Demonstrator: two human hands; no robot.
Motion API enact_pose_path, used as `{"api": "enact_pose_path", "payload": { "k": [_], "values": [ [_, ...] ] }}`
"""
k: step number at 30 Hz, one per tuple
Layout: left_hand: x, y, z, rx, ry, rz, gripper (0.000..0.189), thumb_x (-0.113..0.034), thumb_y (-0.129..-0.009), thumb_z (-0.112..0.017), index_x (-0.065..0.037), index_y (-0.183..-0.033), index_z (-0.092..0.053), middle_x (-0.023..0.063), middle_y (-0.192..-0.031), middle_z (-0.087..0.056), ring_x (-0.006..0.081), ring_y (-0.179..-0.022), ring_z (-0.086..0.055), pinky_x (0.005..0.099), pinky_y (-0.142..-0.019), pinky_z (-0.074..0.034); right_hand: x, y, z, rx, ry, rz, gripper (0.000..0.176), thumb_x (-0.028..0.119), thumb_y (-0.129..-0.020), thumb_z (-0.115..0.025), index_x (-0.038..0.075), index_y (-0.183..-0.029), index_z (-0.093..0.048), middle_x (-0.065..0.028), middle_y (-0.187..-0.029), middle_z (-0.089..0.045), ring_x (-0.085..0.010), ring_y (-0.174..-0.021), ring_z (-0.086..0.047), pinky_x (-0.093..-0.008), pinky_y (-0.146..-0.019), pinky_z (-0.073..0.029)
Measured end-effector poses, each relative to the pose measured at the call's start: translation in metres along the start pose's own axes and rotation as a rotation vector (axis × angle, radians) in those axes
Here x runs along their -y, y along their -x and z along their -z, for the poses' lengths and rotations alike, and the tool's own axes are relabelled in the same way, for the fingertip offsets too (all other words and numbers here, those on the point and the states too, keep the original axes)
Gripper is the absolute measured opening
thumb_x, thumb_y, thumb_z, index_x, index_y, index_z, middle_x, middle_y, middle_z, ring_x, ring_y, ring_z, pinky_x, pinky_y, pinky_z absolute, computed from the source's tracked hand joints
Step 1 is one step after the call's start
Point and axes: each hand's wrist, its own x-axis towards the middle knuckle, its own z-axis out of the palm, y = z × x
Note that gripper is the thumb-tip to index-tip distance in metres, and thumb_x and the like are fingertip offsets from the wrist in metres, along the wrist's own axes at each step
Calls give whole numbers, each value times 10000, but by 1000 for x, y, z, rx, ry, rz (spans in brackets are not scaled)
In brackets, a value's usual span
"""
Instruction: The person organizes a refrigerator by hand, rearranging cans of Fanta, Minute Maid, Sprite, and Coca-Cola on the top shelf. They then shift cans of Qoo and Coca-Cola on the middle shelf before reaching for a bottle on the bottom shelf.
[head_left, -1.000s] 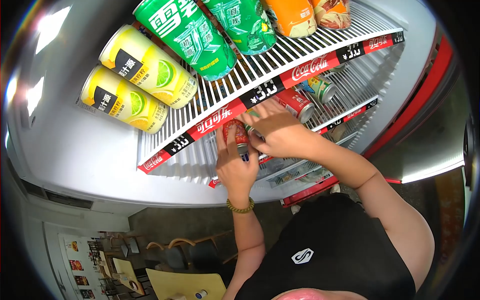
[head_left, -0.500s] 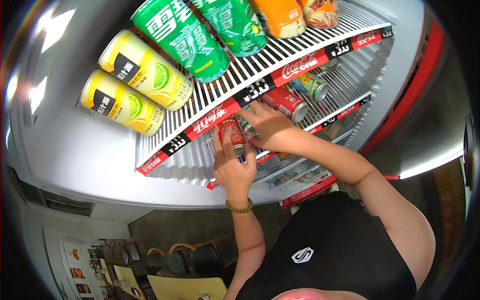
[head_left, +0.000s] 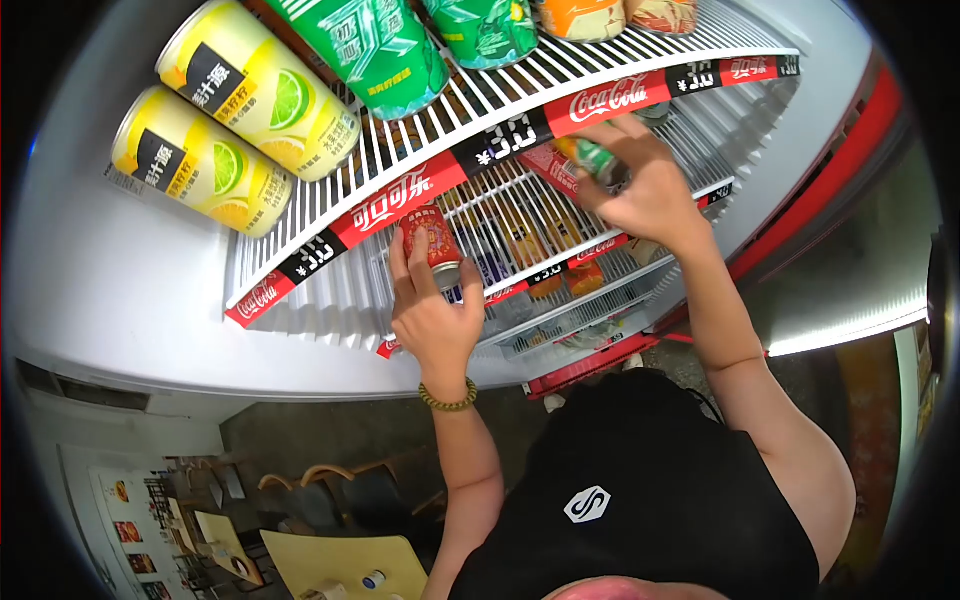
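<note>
On the refrigerator's second shelf, my left hand (head_left: pixel 432 318) has its fingers and thumb around a red can (head_left: pixel 430 238). My right hand (head_left: pixel 645 185) is farther right, beneath the upper shelf's front strip, with its fingers closed round a green and yellow can (head_left: pixel 592 157). Another red can (head_left: pixel 548 165) lies just left of that hand, partly covered by it and the strip. What lies behind my right hand is hidden.
Above is a wire shelf (head_left: pixel 455 120) with a Coca-Cola strip, holding yellow cans (head_left: pixel 205 165), green cups (head_left: pixel 375 55) and orange containers (head_left: pixel 583 18). Lower shelves hold orange items. The red-edged door (head_left: pixel 800 210) is at right; chairs and tables (head_left: pixel 345 565) are behind, lower left.
My right hand has moved right, away from beside my left hand, with the green and yellow can in it. My left hand stays at the red can. The view has shifted slightly.
</note>
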Motion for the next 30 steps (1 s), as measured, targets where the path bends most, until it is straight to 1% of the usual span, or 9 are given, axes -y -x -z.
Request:
{"api": "enact_pose_path", "payload": {
  "k": [6,10,14,20,22,24,26,28,30],
  "values": [
    [1,-6,-6,-66,36,16,501,-340,-915,-770,-63,-1298,-604,193,-1338,-651,417,-1051,-708,478,-845,-585,-40,25,-19,-160,248,276,467,204,-812,-769,177,-1272,-688,-88,-1488,-591,-313,-1148,-688,-433,-893,-603],
    [0,-3,-7,-46,32,117,485,-362,-943,-767,-34,-1254,-593,196,-1104,-727,413,-923,-723,468,-811,-574,-33,36,-19,35,155,55,443,246,-864,-733,189,-1298,-668,-47,-1544,-540,-320,-1122,-702,-444,-899,-601],
    [-3,-3,0,-18,47,160,479,-298,-898,-791,-16,-1226,-584,193,-1065,-720,394,-896,-722,463,-776,-583,-30,35,-19,-17,175,96,431,274,-873,-735,185,-1290,-677,-41,-1513,-568,-327,-1105,-709,-440,-890,-603],
    [0,-39,14,290,173,406,406,-356,-1039,-615,1,-1232,-608,245,-1082,-723,406,-966,-715,449,-877,-552,-32,27,-21,-57,234,247,466,330,-879,-774,126,-1287,-677,-140,-1499,-557,-409,-1347,-548,-531,-1137,-434],
    [13,-44,-2,89,92,120,444,-355,-1067,-510,12,-1299,-605,279,-1228,-680,444,-1119,-655,472,-1015,-493,-29,18,-26,-190,148,315,445,301,-886,-775,103,-1274,-681,-163,-1450,-583,-420,-1331,-550,-542,-1146,-413],
    [3,-55,1,183,98,92,491,-337,-1073,-440,-2,-1411,-562,285,-1375,-610,468,-1252,-576,492,-1102,-428,-3,4,-29,-142,-9,271,412,249,-905,-758,81,-1275,-689,-184,-1455,-571,-427,-1296,-571,-523,-1142,-417],
    [-2,-70,-12,290,90,244,402,-302,-1024,-528,-30,-1312,-597,291,-1250,-664,487,-1161,-629,541,-1009,-499,26,-4,-46,29,-156,94,456,307,-946,-698,73,-1334,-655,-218,-1440,-580,-444,-1296,-568,-509,-1143,-424],
    [-7,-75,-14,327,95,249,470,-324,-1006,-565,-53,-1390,-552,270,-1294,-660,482,-1192,-621,536,-1028,-489,44,-14,-75,120,11,-63,516,375,-993,-599,40,-1385,-603,-293,-1408,-585,-470,-1286,-572,-510,-1114,-454],
    [-11,-79,-3,477,158,359,665,-339,-1011,-582,-23,-1569,-406,288,-1370,-629,454,-1286,-588,466,-1061,-479,25,-27,-120,-29,167,76,630,447,-987,-551,9,-1439,-535,-365,-1385,-569,-480,-1282,-576,-534,-1097,-463]
  ]
}}
